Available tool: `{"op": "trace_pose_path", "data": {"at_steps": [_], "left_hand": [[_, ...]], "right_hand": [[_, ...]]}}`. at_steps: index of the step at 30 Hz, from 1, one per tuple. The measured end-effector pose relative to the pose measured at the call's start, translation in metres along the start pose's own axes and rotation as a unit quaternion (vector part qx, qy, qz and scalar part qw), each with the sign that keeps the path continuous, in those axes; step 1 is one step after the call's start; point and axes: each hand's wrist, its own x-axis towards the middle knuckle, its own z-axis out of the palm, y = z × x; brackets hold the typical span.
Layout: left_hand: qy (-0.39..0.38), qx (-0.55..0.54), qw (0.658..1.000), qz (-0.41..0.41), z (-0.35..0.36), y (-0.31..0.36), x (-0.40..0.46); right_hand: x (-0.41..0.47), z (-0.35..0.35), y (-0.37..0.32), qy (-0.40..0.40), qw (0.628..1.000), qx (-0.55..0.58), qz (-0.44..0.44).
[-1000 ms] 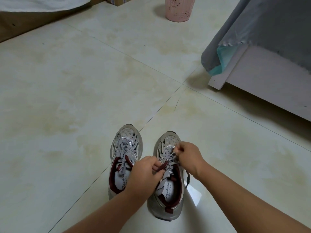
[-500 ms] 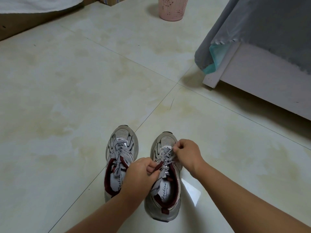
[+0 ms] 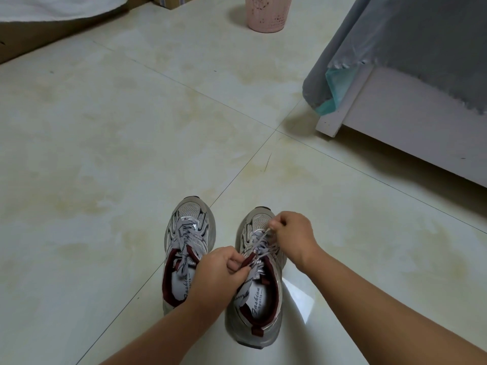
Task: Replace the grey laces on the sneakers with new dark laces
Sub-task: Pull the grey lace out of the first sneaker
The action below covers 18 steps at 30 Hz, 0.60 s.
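Note:
Two grey sneakers with dark red lining stand side by side on the tiled floor, toes pointing away from me. The left sneaker [image 3: 188, 233] is laced with a grey lace. On the right sneaker [image 3: 259, 306] the grey lace [image 3: 261, 242] is partly loose. My right hand [image 3: 291, 234] pinches a strand of that lace over the toe end and holds it taut. My left hand [image 3: 217, 272] grips the tongue and upper part of the right sneaker. No dark lace is in view.
A bed frame [image 3: 400, 122] with a hanging grey cover [image 3: 390, 40] stands at the right. A pink basket [image 3: 266, 13] is at the back, with a cardboard box [image 3: 168, 2] beside it and white cloth [image 3: 52, 7] on brown furniture at the far left.
My right hand has pulled the lace strand up and toward the toe, drawing it taut. The left hand keeps its hold on the right sneaker.

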Motion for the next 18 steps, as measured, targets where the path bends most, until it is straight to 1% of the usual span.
{"op": "trace_pose_path", "data": {"at_steps": [2, 4, 6, 8, 10, 11, 12, 14, 16, 18], "left_hand": [[-0.005, 0.004, 1.0, -0.003, -0.001, 0.001, 0.0], [-0.009, 0.007, 1.0, -0.004, -0.001, 0.001, 0.0], [-0.013, 0.02, 1.0, 0.005, -0.001, 0.002, 0.001], [-0.013, 0.043, 0.999, 0.017, -0.001, 0.002, 0.003], [-0.014, 0.05, 0.998, 0.024, 0.0, 0.002, 0.004], [-0.014, 0.051, 0.998, 0.024, 0.0, 0.001, 0.004], [-0.013, 0.049, 0.998, 0.023, 0.001, 0.001, 0.004], [-0.004, 0.044, 0.999, 0.02, 0.001, 0.0, 0.003], [0.002, 0.038, 0.999, 0.021, 0.002, -0.001, 0.003], [0.0, 0.035, 0.999, 0.023, 0.002, -0.002, 0.003]], "right_hand": [[0.002, -0.006, 0.004, 0.03, 0.999, 0.033, 0.019], [0.002, -0.01, 0.005, 0.015, 1.0, -0.016, -0.02], [-0.002, -0.008, 0.001, -0.043, 0.993, -0.059, -0.092], [-0.003, 0.0, 0.001, -0.111, 0.97, -0.141, -0.165], [-0.006, 0.009, 0.001, -0.154, 0.938, -0.232, -0.205], [-0.007, 0.013, 0.0, -0.157, 0.933, -0.251, -0.204], [-0.007, 0.014, -0.001, -0.15, 0.938, -0.243, -0.195], [-0.003, 0.013, -0.002, -0.1, 0.97, -0.179, -0.13], [0.003, 0.006, -0.003, -0.029, 0.997, -0.047, -0.046], [0.009, -0.002, -0.002, 0.031, 0.996, 0.083, 0.019]]}}
